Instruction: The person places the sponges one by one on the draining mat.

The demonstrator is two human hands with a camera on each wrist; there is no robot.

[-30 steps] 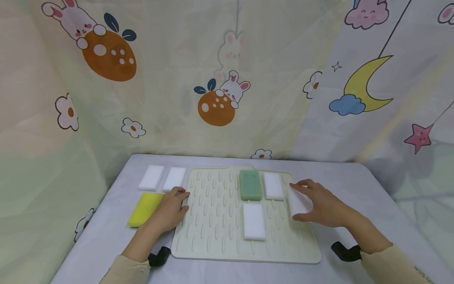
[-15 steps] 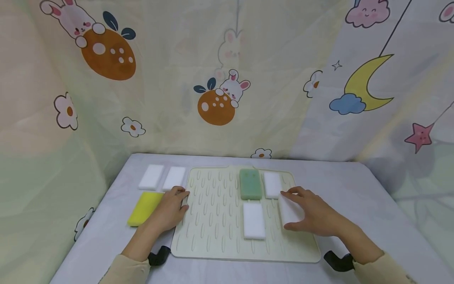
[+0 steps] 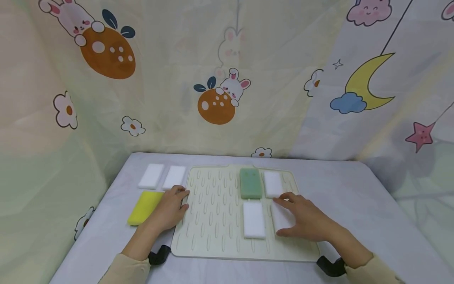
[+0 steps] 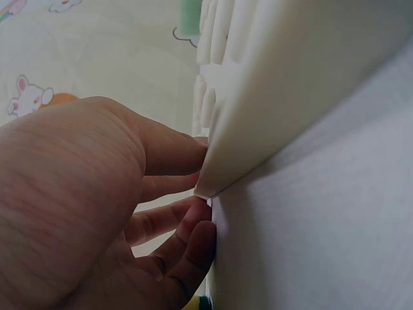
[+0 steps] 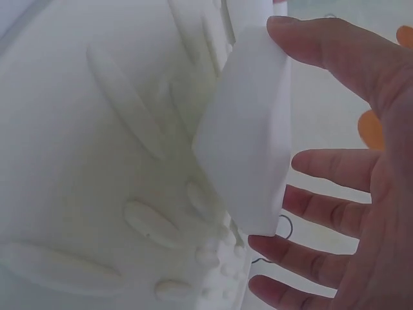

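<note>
A cream ribbed mat (image 3: 216, 213) lies on the grey table. On it are a green sponge (image 3: 250, 183), a white sponge (image 3: 272, 184) to its right, and another white sponge (image 3: 253, 219) nearer me. My right hand (image 3: 288, 217) pinches a further white sponge (image 3: 278, 221) between thumb and fingers, low over the mat just right of the near one. In the right wrist view this held sponge (image 5: 248, 155) sits tilted above the mat (image 5: 84, 148). My left hand (image 3: 172, 207) rests against the mat's left edge, its relaxed fingers (image 4: 174, 213) touching the mat (image 4: 310, 84).
Left of the mat lie a yellow sponge (image 3: 143, 208) and two white sponges (image 3: 151, 176) (image 3: 174, 177). Black clamps (image 3: 158, 255) (image 3: 330, 266) sit at the table's front edge. A printed curtain encloses the table at the back and sides.
My right hand has carried the white sponge leftward from the mat's right edge to a spot beside the near white sponge. The left hand has stayed put.
</note>
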